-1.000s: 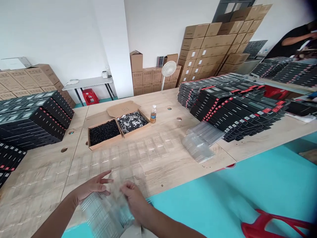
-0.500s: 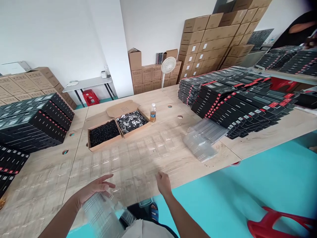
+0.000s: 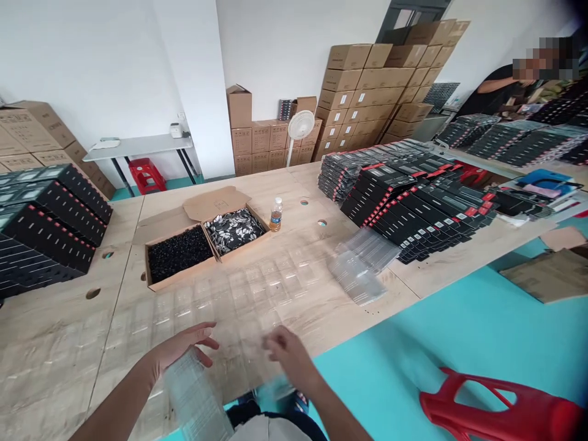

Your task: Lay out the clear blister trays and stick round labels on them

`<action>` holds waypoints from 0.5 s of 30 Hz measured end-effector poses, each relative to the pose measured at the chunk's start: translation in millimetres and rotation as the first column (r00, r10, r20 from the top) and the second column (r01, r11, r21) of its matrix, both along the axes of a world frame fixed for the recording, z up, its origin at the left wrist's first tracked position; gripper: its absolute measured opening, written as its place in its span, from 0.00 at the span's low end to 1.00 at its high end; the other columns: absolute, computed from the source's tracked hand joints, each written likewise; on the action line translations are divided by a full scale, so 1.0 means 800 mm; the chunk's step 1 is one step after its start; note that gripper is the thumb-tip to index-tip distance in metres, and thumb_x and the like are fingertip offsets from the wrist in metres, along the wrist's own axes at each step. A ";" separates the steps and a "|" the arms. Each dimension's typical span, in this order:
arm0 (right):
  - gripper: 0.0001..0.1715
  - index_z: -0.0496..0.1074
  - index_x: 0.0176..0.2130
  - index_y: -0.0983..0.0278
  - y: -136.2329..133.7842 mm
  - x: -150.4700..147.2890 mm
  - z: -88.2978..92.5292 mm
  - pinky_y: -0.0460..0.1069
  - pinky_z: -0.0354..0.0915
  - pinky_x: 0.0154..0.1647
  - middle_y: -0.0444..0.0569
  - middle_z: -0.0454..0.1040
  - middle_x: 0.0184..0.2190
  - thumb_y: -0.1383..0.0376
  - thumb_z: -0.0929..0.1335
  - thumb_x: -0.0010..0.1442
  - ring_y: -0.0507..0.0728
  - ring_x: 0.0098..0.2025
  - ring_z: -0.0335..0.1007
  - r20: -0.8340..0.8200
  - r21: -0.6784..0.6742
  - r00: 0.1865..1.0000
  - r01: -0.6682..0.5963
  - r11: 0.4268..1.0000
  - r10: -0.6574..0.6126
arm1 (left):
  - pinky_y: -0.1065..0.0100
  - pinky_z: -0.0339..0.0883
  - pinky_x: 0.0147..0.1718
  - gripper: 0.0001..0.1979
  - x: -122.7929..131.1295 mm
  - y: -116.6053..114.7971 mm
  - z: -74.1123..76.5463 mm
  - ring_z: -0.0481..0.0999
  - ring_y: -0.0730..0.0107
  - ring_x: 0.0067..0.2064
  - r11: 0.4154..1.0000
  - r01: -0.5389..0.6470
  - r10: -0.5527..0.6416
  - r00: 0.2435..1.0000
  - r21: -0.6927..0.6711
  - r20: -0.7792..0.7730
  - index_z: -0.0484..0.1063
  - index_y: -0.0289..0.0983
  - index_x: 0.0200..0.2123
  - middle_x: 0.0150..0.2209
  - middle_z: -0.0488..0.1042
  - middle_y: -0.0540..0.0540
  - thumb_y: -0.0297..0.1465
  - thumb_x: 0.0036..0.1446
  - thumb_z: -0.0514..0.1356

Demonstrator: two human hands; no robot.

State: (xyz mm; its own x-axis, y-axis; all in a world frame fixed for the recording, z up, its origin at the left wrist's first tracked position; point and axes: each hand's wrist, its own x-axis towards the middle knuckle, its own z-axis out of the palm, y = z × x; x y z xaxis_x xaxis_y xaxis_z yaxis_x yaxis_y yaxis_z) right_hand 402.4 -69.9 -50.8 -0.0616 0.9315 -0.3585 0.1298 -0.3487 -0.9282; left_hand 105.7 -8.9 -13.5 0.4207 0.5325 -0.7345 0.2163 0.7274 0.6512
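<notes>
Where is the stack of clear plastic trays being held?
In the head view, the stack of clear plastic trays is at bottom centre, in the left hand, over the table's near edge, beside the right hand.

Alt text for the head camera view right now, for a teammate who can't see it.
A person's left hand holds clear plastic trays over a wooden table, the right hand blurred beside them; stacks of black boxes stand beyond.
</notes>
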 end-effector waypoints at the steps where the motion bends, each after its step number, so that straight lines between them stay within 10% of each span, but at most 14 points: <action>1: 0.11 0.69 0.33 0.62 0.004 0.028 -0.014 0.51 0.69 0.37 0.49 0.77 0.36 0.57 0.66 0.54 0.57 0.39 0.74 -0.012 -0.036 0.995 0.103 0.994 -0.103 | 0.56 0.69 0.43 0.42 -0.004 -0.001 -0.001 0.79 0.48 0.46 1.000 -0.003 0.003 1.000 -0.001 0.015 0.58 0.40 0.65 0.55 0.73 0.34 0.53 0.52 0.61; 6: 0.17 0.71 0.35 0.64 0.021 0.123 -0.085 0.56 0.72 0.41 0.54 0.77 0.35 0.54 0.65 0.52 0.63 0.42 0.76 0.196 -0.113 0.947 0.280 0.953 -0.254 | 0.53 0.68 0.46 0.39 -0.015 -0.008 -0.004 0.73 0.44 0.55 1.000 0.015 -0.020 0.980 0.028 0.200 0.58 0.43 0.65 0.58 0.70 0.35 0.44 0.51 0.64; 10: 0.17 0.74 0.37 0.64 0.031 0.114 -0.086 0.60 0.63 0.54 0.58 0.74 0.46 0.60 0.68 0.47 0.70 0.57 0.64 0.342 -0.021 0.903 0.285 0.958 -0.261 | 0.47 0.64 0.52 0.44 0.004 -0.014 0.005 0.63 0.41 0.62 0.987 0.101 -0.130 0.956 0.121 0.264 0.58 0.47 0.65 0.62 0.65 0.38 0.38 0.43 0.68; 12: 0.17 0.75 0.39 0.64 0.031 0.090 -0.062 0.58 0.60 0.55 0.58 0.73 0.48 0.61 0.68 0.48 0.68 0.57 0.62 0.375 0.064 0.912 0.155 0.986 -0.168 | 0.46 0.63 0.53 0.44 0.026 -0.017 0.008 0.61 0.41 0.63 0.986 0.100 -0.130 0.964 0.136 0.231 0.58 0.47 0.65 0.63 0.64 0.38 0.36 0.43 0.68; 15: 0.12 0.74 0.31 0.62 0.020 0.048 -0.015 0.50 0.63 0.41 0.48 0.75 0.34 0.60 0.64 0.56 0.58 0.40 0.70 0.144 0.106 0.939 -0.328 0.939 0.312 | 0.47 0.62 0.54 0.43 0.072 -0.018 0.007 0.63 0.42 0.62 0.990 0.036 -0.061 0.981 0.136 0.186 0.58 0.46 0.65 0.62 0.65 0.37 0.37 0.45 0.67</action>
State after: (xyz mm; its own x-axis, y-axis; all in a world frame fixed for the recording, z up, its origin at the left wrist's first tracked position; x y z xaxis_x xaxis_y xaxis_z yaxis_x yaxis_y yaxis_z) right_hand 440.8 -54.2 -62.7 -0.3263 0.9080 -0.2629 0.3314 -0.1505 -0.9314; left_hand 163.7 -23.3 -7.7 0.5732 0.5945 -0.5640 0.1127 0.6245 0.7728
